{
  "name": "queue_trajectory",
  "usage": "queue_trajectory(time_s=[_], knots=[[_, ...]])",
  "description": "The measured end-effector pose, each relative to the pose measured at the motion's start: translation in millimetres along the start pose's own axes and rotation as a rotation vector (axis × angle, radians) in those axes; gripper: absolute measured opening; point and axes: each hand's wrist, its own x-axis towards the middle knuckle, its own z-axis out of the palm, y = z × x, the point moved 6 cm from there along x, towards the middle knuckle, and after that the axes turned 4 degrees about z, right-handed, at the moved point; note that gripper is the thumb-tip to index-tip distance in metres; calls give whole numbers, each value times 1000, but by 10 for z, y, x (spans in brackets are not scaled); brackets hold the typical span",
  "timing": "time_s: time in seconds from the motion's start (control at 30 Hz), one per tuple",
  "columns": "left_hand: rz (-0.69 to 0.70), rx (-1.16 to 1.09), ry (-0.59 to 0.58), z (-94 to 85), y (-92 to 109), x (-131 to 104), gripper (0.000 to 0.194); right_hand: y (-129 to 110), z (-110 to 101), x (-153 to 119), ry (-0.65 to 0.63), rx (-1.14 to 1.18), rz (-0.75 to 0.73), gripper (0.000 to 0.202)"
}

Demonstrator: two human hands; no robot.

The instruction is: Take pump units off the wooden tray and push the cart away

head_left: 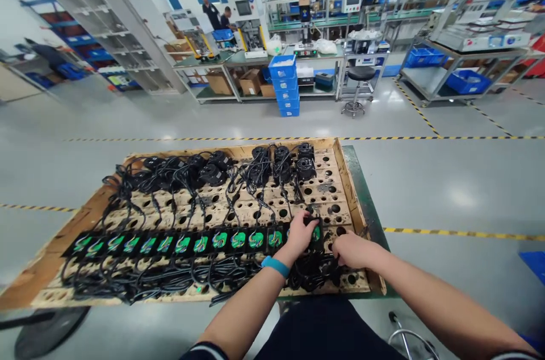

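At the right end of a row of black housings, my left hand (300, 233) has its fingers bent over the last black housing (315, 234), which has a green circuit board inside. A teal band (276, 265) circles my left wrist. My right hand (351, 250) is closed just to the right of that housing, fingertips down near black cables (313, 275); what it grips is hidden. Several more housings with green boards (219, 241) and coloured wires stretch leftward. Round black parts (305, 168) with cords lie along the tray's far side.
The wooden tray (348, 189), drilled with holes, rests on a green-topped table (366, 195). Bundled black cables (170, 280) run along its near side. Beyond the floor stand stacked blue bins (285, 87), a stool (360, 76) and workbenches. Two people (213, 13) are in the background.
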Motion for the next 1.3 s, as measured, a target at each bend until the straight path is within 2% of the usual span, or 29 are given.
queue_trajectory(time_s=[0.13,0.27,0.37,0.5,0.67,0.73,0.87,0.97,1.03,1.17,1.23,1.3], knots=[[59,225,-56,178,-6,55,12,62,-135,-15,43,-55,23,13],[127,447,-112,231,-88,63,13,121,-181,178,130,-83,24,9],[149,568,-160,234,-138,80,20,201,-34,304,148,-52,22,15],[141,679,-174,239,-138,82,26,235,202,309,191,-6,3,21],[111,732,-176,234,-125,71,29,52,255,219,364,96,-24,34],[108,731,-182,220,-127,76,31,-26,315,211,388,184,6,38],[94,702,-186,172,-146,98,31,-17,493,251,452,331,166,64],[91,677,-184,149,-152,100,28,12,551,320,459,464,137,111],[92,672,-178,144,-148,92,27,6,541,361,410,436,104,127],[90,686,-166,162,-134,73,27,-38,435,323,406,227,78,121],[95,693,-162,183,-121,66,28,-61,427,269,384,200,72,116],[106,701,-161,211,-104,56,29,-58,447,207,362,202,109,94]])
